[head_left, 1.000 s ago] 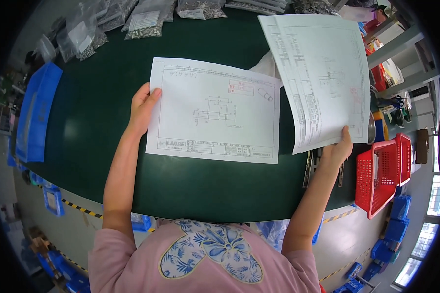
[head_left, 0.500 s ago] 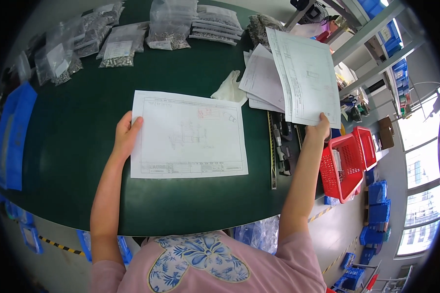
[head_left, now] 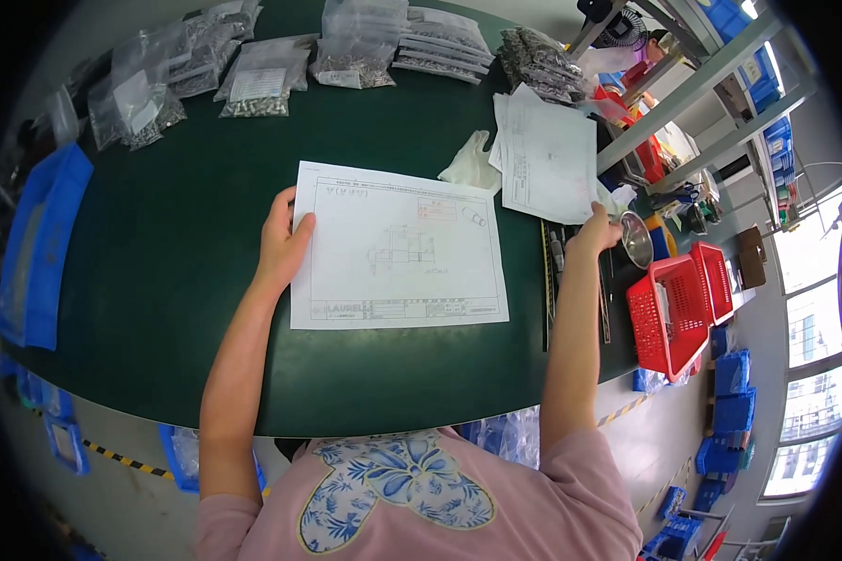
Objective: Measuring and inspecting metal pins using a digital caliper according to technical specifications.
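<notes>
My left hand (head_left: pixel 283 245) rests flat on the left edge of the drawing sheet (head_left: pixel 398 248), fingers loosely spread and thumb laid on the paper, pressing it to the mat without pinching it. My right hand (head_left: pixel 597 229) closes its fingers on the lower right corner of the paper stack (head_left: pixel 547 161), thumb side hidden behind the sheets. The drawing sheet is thin white paper, rectangular, printed with a fine line drawing at centre, a small red-outlined box above it and a title strip along its lower border; it lies flat in the middle of the dark green mat (head_left: pixel 159 280), slightly rotated. The paper stack lies just beside it at the upper right, its sheets fanned unevenly. A crumpled white glove (head_left: pixel 470 164) sits between the two, touching the drawing sheet's upper right corner. A steel ruler (head_left: pixel 544 280) runs along the sheet's right edge. Clear plastic bags of small metal parts (head_left: pixel 253 79), some with white rectangular labels, line the far edge of the mat. A red plastic basket (head_left: pixel 669 313) stands past the mat's right edge, a blue tray (head_left: pixel 42 248) at its left edge. The mat is bare between the sheet and its near curved edge.
</notes>
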`<state>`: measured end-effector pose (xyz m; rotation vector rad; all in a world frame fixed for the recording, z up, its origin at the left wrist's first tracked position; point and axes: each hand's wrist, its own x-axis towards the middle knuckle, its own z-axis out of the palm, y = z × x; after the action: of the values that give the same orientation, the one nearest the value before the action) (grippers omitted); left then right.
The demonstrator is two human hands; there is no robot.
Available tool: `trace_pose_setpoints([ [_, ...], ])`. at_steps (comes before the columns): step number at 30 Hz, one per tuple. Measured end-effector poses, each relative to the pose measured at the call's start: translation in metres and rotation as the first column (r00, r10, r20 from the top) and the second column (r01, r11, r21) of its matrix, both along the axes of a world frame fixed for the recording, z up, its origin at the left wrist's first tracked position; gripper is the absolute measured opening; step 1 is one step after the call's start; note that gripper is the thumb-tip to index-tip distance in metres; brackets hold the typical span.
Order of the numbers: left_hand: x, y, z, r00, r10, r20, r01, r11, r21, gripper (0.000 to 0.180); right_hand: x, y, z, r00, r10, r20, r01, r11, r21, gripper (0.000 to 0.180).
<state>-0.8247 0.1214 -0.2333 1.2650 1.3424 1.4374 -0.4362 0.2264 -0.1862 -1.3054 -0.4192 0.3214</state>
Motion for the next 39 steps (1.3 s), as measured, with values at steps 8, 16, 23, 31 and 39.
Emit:
trace_pose_setpoints([
  [8, 0.005, -0.001, 0.004, 0.993, -0.010, -0.113, 0.012, 1.000, 0.010, 0.030, -0.064, -0.082, -0.043, 0.270, 0.483, 0.833, -0.203, 0.874, -0.441, 0.020],
  [16, -0.039, -0.028, 0.017, 0.955, 0.141, -0.262, -0.138, 0.990, 0.030, 0.026, -0.110, -0.035, -0.021, 0.070, 0.542, 0.837, -0.540, 0.727, -0.425, 0.019],
  [23, -0.072, -0.024, -0.003, 0.948, 0.221, -0.231, -0.221, 0.975, 0.026, 0.029, -0.091, -0.031, 0.007, -0.407, 0.689, 0.600, 0.126, 0.693, -0.710, 0.030],
  [31, -0.083, 0.043, -0.025, 0.954, 0.061, -0.294, -0.051, 0.998, 0.041, 0.037, -0.001, -0.179, 0.022, 0.182, 0.672, 0.718, -0.395, 0.719, -0.573, 0.025],
  [39, -0.070, 0.062, -0.022, 0.922, 0.003, -0.387, 0.015, 0.999, 0.043, 0.035, 0.160, -0.286, 0.038, 0.963, -0.233, 0.139, 0.267, 0.902, -0.340, 0.024],
])
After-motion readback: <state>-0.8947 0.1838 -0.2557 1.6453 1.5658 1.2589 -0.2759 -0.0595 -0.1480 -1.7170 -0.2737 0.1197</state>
